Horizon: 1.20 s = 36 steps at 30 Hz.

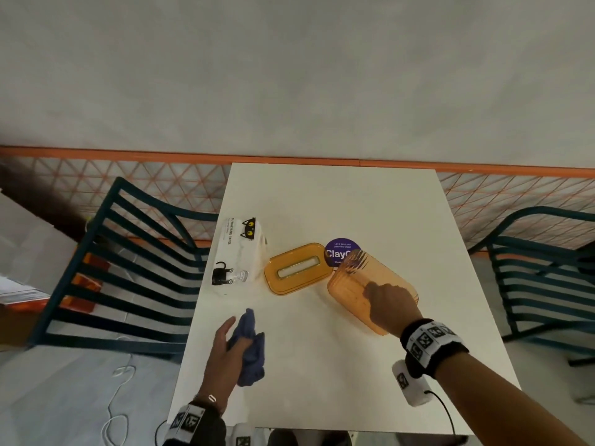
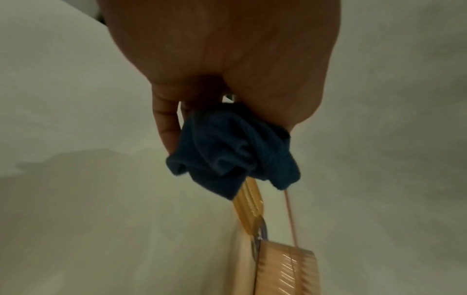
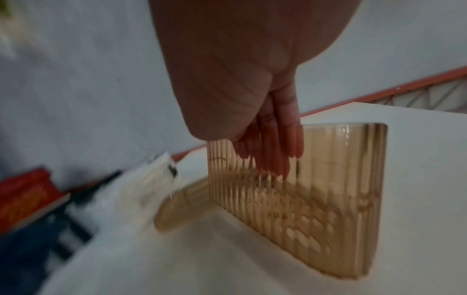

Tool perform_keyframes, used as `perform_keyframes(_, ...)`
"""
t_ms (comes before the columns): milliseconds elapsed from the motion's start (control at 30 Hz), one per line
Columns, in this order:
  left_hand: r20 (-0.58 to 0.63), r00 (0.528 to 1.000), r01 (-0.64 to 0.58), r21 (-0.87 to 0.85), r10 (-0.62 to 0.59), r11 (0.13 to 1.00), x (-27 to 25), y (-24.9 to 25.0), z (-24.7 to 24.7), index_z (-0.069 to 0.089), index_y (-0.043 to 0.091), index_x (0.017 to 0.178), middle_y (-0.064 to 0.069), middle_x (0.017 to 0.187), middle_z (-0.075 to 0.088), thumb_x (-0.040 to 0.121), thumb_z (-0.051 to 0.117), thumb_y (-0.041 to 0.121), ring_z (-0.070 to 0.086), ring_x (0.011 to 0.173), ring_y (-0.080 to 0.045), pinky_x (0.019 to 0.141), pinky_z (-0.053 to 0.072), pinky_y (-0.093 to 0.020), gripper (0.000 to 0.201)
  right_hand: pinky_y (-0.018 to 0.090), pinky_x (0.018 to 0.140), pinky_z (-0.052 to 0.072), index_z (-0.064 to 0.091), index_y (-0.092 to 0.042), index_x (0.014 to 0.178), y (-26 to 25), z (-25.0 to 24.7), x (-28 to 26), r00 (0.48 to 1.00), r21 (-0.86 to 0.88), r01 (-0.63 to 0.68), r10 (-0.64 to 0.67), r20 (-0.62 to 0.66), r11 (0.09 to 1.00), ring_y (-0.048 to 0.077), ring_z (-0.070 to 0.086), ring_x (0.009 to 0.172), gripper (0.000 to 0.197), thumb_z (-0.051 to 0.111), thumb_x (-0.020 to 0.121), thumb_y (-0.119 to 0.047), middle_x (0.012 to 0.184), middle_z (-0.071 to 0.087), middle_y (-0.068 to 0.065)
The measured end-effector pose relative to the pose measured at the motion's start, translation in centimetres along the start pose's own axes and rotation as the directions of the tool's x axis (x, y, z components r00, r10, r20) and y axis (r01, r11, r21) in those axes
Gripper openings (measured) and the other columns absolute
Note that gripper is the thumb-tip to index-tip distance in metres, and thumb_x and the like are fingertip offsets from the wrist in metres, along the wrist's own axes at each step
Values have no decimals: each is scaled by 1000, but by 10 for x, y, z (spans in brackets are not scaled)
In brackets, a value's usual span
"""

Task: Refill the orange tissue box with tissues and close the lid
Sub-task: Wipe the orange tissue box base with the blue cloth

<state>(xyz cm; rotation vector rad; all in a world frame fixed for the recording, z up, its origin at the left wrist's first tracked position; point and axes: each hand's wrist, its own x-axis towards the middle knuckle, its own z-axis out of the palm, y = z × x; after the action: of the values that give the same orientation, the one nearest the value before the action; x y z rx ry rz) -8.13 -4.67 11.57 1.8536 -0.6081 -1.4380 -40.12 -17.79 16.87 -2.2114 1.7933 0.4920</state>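
Note:
The ribbed orange tissue box stands tilted and open on the white table, right of centre. My right hand grips its near wall, and the fingers show through the plastic inside the box. The box holds no tissues. Its orange lid, with a slot, lies flat just left of it and appears again in the right wrist view as the lid. Further left lies a white tissue pack with cat prints. My left hand holds a bunched blue cloth near the front left.
A round purple sticker lies on the table behind the box. Dark blue slatted chairs stand at the left and right sides of the table. A white cable trails on the floor at left. A wall runs behind the table.

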Motion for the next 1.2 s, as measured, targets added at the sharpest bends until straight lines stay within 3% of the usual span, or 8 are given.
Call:
perform_keyframes(167,204,951,-239,8,233,971,-11,41,54,55,48,132,14,118,72,93,72,22,73,99,-11,79,64,-42,49,28,71,61,65,-19,81,28,-21,-6,981,691,-87,182,-65,718,9,71,68,25,48,95,-7,80,75,-3)
perform_keyframes(300,245,894,-404,79,375,912,-16,62,105,44,58,140,20,131,63,90,76,31,66,113,-8,93,61,-42,65,40,69,63,68,-5,104,33,-44,-38,976,976,-100,210,59,193,35,76,78,29,41,108,-15,90,80,10)
perform_keyframes(400,270,801,-579,122,534,807,-30,73,138,43,47,147,24,137,56,93,72,24,59,121,0,97,56,-24,65,40,70,63,66,-2,113,35,-42,-53,983,996,-52,178,39,67,37,76,83,30,40,109,-17,97,79,12)
perform_keyframes(533,414,550,-835,302,725,460,-49,72,165,46,34,148,14,133,49,96,64,31,52,123,-2,94,48,-11,55,45,75,64,68,-3,112,44,-36,-60,981,997,-17,194,2,74,38,76,87,30,42,109,-16,98,78,13)
perform_keyframes(667,541,300,-903,426,786,52,-53,67,183,51,25,147,5,139,49,102,53,35,48,124,-12,97,52,-29,46,64,78,58,70,-4,96,44,-32,-69,988,986,2,153,-28,169,40,72,84,31,46,105,-20,89,72,27)
perform_keyframes(767,499,292,-876,482,816,19,-37,89,202,48,19,150,-2,161,37,107,41,29,35,148,-20,117,38,-33,45,58,78,61,69,-5,101,44,-37,-79,997,987,16,77,-29,162,42,74,81,31,42,108,-16,93,75,19)
perform_keyframes(933,314,548,-807,442,776,391,-19,126,213,30,22,160,12,170,13,111,35,25,20,155,-8,116,44,-34,50,44,73,64,66,-4,113,47,-47,-82,998,988,49,33,-54,146,33,77,81,29,39,109,-14,100,79,11)
perform_keyframes(1200,662,219,-868,468,716,-166,-44,97,204,34,9,157,-5,170,20,109,31,24,14,158,-21,120,38,-41,51,53,75,63,65,-2,105,54,-42,-81,996,978,80,25,-87,194,36,76,76,27,40,109,-10,93,76,16)
